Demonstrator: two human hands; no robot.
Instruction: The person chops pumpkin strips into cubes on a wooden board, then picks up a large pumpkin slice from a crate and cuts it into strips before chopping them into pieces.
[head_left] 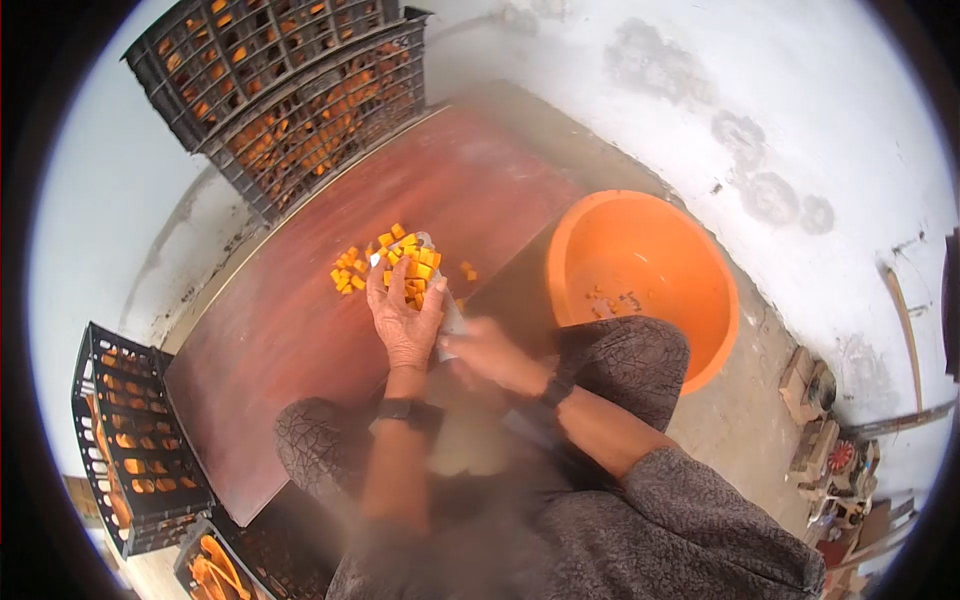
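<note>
My left hand (405,325) curls its fingers around a heap of orange-yellow diced cubes (422,262), which look like pumpkin or squash. The cubes appear to rest against the broad pale blade of a knife (453,318). My right hand (492,352), blurred by motion, is closed at the near end of that knife; its handle is hidden in the fingers. Left of the heap, more loose cubes (350,270) lie on the reddish board (270,350). A few small pieces (468,271) are to the right of the blade.
An orange tub (700,270) with some small bits inside stands right of the board. Stacked black crates (325,120) of orange pieces are at the back left. Another crate (140,440) and a container of orange strips (215,570) sit at left. My knees flank the board's near edge.
</note>
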